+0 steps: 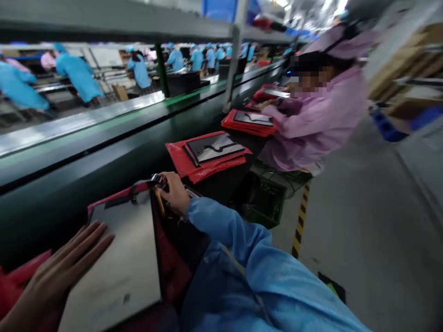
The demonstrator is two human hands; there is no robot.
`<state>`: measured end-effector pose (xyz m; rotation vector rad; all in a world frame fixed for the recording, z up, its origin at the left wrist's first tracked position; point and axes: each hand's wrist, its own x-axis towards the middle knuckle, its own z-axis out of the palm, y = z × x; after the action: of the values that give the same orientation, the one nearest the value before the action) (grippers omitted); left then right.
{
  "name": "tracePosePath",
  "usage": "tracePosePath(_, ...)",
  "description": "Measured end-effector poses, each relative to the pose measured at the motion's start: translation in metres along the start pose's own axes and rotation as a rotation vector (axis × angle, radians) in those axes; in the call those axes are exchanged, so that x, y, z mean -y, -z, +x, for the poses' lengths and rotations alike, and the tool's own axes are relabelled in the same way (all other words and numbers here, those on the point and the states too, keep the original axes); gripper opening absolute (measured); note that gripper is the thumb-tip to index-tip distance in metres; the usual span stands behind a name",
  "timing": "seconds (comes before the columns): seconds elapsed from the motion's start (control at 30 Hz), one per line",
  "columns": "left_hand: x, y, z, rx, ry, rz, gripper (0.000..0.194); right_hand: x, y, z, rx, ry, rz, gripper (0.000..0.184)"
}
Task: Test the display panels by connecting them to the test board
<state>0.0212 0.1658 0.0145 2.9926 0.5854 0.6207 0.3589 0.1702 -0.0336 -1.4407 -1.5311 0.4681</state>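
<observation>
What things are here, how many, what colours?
near panel: one, grey, bottom left
farther panels: at least two, grey, on bags
bags: several, red, beside belt
shiny thing: one, silver, near panel's corner
belt: one, green, left
crate: one, green, floor
tape: one, yellow-black, floor
boxes: some, brown, far right
bins: several, blue, above and right
nearby person: one, pink, farther along
far people: many, mostly blue, background
sleeve: one, blue, right arm
left hand: one, bare, on near panel
right hand: one, bare, by shiny thing
</observation>
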Motion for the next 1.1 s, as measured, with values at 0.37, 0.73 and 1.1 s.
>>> tracePosePath(0.37,-0.003,-0.011,-0.002,0.063,-0.045,0.295,0.053,-0.006,0.002,-0.007,0.432,-0.206,0.656,0.025)
tracePosePath(0.73,0.009,-0.023,0.003,0.226,0.070,0.219,0.047,0.008,0.020,-0.008,0.459,-0.237,0.854,0.025)
tracePosePath(1.1,-0.040,-0.020,0.060,0.197,0.347,0.004,0.050,0.015,0.009,-0.023,0.679,0.043,0.545,0.029)
